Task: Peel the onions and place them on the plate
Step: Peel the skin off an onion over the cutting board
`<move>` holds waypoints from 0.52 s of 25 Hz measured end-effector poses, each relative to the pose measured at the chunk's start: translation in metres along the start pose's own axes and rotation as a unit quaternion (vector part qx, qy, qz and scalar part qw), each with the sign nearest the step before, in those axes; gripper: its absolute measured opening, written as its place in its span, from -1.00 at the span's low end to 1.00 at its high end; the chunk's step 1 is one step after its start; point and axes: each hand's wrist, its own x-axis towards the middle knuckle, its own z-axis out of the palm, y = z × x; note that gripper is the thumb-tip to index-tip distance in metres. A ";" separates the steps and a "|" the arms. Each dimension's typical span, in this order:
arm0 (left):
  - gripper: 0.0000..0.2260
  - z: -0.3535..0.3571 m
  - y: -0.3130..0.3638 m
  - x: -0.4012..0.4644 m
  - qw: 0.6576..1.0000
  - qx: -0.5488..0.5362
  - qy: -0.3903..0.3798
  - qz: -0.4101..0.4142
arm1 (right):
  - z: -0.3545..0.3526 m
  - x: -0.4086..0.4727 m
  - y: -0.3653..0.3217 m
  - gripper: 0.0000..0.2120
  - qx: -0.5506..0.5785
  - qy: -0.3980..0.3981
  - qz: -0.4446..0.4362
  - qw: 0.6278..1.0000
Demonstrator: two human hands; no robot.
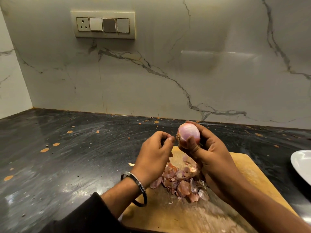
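I hold the onion up in my right hand, above the far edge of the cutting board, my thumb across its near face and my fingers curled round its back. Its long axis lies nearly level, root tuft pointing left toward my left hand, which hovers just beside the onion, fingertips pinched narrowly together; whether they grip a shred of skin I cannot tell. So the left hand is the one placed to pick at the root end, and the onion looks almost bare, a job I judge nearly done. The plate lies to the right of the board, nearer my right hand. Peeled skins are heaped on the board below the onion. The board rests on a dark speckled tabletop; behind it rises a marble wall with a switch panel
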 end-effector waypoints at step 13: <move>-0.89 -0.004 0.003 -0.001 0.992 0.025 0.052 0.108 | -0.002 -0.001 -0.007 -0.33 -0.045 0.034 -0.002 0.998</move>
